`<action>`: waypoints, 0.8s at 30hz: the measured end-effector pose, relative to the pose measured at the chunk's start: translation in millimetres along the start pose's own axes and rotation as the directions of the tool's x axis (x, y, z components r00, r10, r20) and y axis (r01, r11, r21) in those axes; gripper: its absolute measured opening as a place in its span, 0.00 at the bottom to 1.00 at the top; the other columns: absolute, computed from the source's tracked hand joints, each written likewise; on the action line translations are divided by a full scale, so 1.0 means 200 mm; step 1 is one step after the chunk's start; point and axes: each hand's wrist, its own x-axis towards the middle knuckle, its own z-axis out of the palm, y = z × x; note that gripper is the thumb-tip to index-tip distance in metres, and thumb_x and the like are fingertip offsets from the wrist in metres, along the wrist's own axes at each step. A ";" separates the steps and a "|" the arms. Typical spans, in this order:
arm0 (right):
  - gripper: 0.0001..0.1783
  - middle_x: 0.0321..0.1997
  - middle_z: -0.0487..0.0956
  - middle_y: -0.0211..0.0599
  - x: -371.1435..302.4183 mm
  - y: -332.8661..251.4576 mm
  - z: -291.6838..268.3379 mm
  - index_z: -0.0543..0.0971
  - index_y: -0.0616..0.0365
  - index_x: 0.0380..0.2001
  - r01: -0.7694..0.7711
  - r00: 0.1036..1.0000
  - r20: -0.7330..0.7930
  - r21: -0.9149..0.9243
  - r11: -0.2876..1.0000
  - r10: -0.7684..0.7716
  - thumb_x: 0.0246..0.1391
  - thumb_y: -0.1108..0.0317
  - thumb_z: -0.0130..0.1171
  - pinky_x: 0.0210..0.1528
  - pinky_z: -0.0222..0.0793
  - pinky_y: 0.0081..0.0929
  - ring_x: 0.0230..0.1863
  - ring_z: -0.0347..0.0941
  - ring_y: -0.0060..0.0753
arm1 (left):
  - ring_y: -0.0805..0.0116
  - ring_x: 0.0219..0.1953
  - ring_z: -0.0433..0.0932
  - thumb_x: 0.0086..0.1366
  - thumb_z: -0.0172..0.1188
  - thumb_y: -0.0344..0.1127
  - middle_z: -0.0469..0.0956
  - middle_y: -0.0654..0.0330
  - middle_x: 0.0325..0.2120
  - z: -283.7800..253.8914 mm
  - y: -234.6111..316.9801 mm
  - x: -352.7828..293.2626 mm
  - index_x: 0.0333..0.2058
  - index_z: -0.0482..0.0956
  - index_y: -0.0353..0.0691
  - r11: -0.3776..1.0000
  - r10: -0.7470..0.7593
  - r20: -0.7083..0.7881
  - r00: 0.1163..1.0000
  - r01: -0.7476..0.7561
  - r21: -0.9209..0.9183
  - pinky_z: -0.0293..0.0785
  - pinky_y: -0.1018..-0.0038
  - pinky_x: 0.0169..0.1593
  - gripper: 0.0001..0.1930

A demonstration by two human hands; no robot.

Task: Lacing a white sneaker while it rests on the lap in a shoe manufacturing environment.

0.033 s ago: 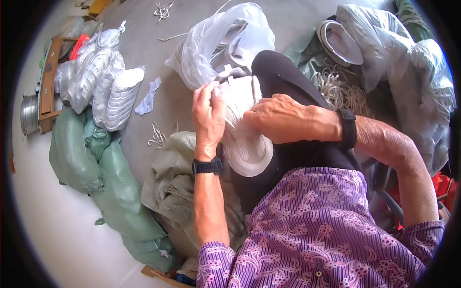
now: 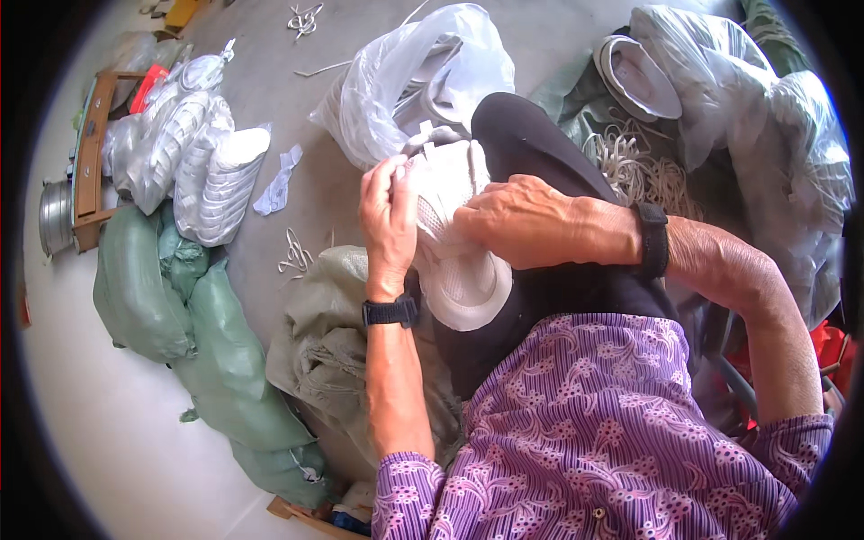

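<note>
A white low-cut shoe with a mesh upper (image 2: 463,292) is positioned over the lap, in front of a pair of black trousers (image 2: 540,135), with its rounded toe directed toward the body and its opening at the far end. The left hand (image 2: 389,211) is located at the left side of the shoe near the opening; its fingers are bent and set close together, gripping the edge of the upper. The right hand (image 2: 522,220) is located over the right side of the shoe's middle; its fingers are curled inward, and because the fingertips are hidden, it cannot be told whether they pinch anything. Each wrist carries a black band. A translucent plastic bag with pale contents (image 2: 378,90) stands just beyond the shoe's far end. A crumpled beige woven sack (image 2: 324,333) lies left of the shoe, near the left forearm. A tangled heap of off-white cords (image 2: 634,166) lies beyond the right forearm, below a white, open, rounded piece (image 2: 634,81). Stuffed green woven sacks (image 2: 229,360) lie farther left, below curved white pieces stacked in clear plastic (image 2: 216,189).
</note>
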 end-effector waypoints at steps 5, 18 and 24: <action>0.08 0.28 0.78 0.39 -0.01 0.00 0.00 0.74 0.58 0.28 -0.008 1.000 -0.002 0.056 0.998 0.008 0.39 0.74 0.56 0.36 0.71 0.38 0.35 0.77 0.44 | 0.55 0.47 0.71 0.68 0.50 0.37 0.71 0.49 0.44 0.04 -0.04 0.01 0.46 0.74 0.35 0.997 0.034 -0.030 0.999 -0.031 0.072 0.67 0.66 0.53 0.14; 0.07 0.27 0.80 0.41 -0.83 0.84 -0.17 0.78 0.57 0.30 -0.584 0.601 -0.380 0.392 0.711 0.703 0.47 0.68 0.57 0.34 0.72 0.33 0.30 0.77 0.38 | 0.63 0.48 0.70 0.71 0.42 0.45 0.73 0.52 0.45 -0.05 -0.14 0.00 0.50 0.70 0.32 0.988 -0.153 -0.006 0.988 0.153 0.007 0.64 0.70 0.54 0.22; 0.10 0.34 0.80 0.45 -1.04 1.01 0.38 0.80 0.51 0.32 -0.817 0.484 -0.076 0.319 0.481 0.872 0.48 0.66 0.52 0.42 0.72 0.41 0.39 0.77 0.50 | 0.60 0.52 0.68 0.71 0.37 0.48 0.71 0.49 0.49 -0.04 0.00 -0.01 0.52 0.68 0.29 0.973 -0.221 0.017 0.975 0.219 0.073 0.61 0.68 0.57 0.25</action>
